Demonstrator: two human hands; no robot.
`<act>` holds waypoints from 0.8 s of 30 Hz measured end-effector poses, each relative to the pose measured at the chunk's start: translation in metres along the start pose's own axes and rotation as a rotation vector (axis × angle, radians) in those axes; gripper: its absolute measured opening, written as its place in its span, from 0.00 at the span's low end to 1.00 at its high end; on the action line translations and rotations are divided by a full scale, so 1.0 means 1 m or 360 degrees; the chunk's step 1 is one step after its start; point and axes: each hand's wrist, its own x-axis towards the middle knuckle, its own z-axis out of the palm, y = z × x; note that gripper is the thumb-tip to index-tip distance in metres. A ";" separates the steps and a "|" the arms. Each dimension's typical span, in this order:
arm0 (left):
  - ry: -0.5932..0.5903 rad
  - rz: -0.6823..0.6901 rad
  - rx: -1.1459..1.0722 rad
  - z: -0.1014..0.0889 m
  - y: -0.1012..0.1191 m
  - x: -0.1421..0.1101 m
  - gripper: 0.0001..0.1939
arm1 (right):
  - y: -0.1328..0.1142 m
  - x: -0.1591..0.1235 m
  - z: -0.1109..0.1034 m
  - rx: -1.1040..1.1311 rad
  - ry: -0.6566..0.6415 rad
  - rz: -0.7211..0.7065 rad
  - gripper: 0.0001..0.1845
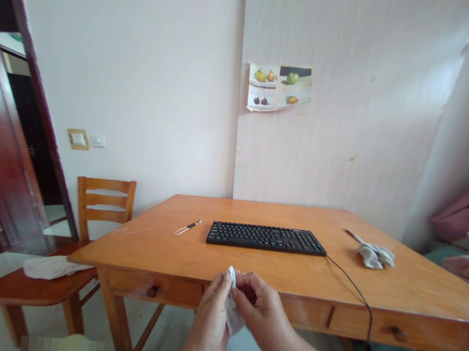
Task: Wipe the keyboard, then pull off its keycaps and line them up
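Note:
Just off the table's front edge, my two hands meet around a small piece of white cloth [234, 317]. My left hand [212, 309] is closed on it, its thumb pressing the folded upper edge, which sticks up between the fingers. From the other side my right hand [260, 307] has its thumb and curled fingers pinched at the cloth; anything small between those fingertips is hidden. The lower part of the cloth hangs below the hands. Beyond them, a black keyboard [264, 238] lies on the wooden table [163, 251].
Left of the keyboard lie a slim tool with two thin metal prongs [188, 227] and a loose pale thread [132, 230]. A crumpled grey-white cloth [375, 257] sits at the right. The keyboard cable [351, 282] drops over the front edge. A chair [106, 203] holds another white cloth [54, 267].

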 end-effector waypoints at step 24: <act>-0.0182 0.0007 0.0835 -0.024 -0.021 0.015 0.26 | -0.004 -0.004 -0.014 -0.0589 0.0151 0.0004 0.15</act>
